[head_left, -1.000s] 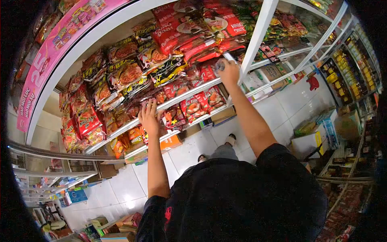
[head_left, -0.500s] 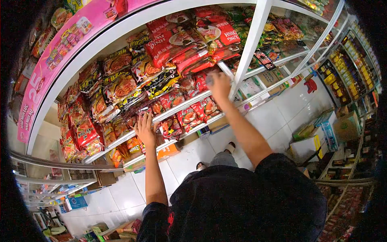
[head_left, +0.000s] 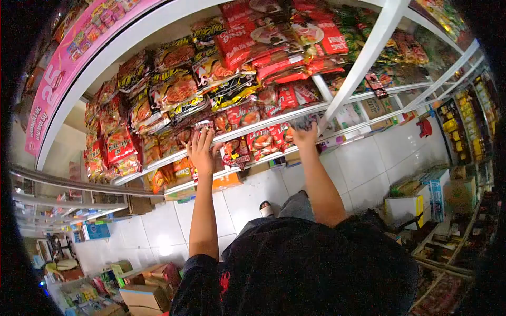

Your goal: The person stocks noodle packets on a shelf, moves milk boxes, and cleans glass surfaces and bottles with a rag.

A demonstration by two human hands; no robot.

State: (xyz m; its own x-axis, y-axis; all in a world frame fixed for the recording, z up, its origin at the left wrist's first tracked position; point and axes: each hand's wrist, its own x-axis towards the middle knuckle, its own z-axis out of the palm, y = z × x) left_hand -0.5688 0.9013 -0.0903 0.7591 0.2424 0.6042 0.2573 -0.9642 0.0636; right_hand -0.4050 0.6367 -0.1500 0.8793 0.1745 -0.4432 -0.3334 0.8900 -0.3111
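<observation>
My left hand [head_left: 201, 152] rests with spread fingers on the white shelf edge [head_left: 240, 130], beside red noodle packets. My right hand [head_left: 304, 136] is at the same edge farther right, close to the slanted white post [head_left: 363, 60]. Its fingers are closed on a crumpled grey cloth [head_left: 304, 122], partly covered by the hand. Just behind the edge lie red instant noodle packets [head_left: 243, 116]. Black-and-yellow noodle packets [head_left: 176, 94] are stacked deeper in, and larger red packets [head_left: 253, 39] form a pile behind the right hand.
A curved white frame with a pink banner [head_left: 50, 100] arches on the left. Under the edge, a lower shelf holds red packets [head_left: 263, 143] and an orange box [head_left: 225, 181]. Cardboard boxes [head_left: 145, 299] stand on the tiled floor [head_left: 168, 224]. More boxes [head_left: 403, 208] are at right.
My right hand, with the cloth, has come down from over the packets to the shelf edge. The left hand stays on the edge. The view has shifted.
</observation>
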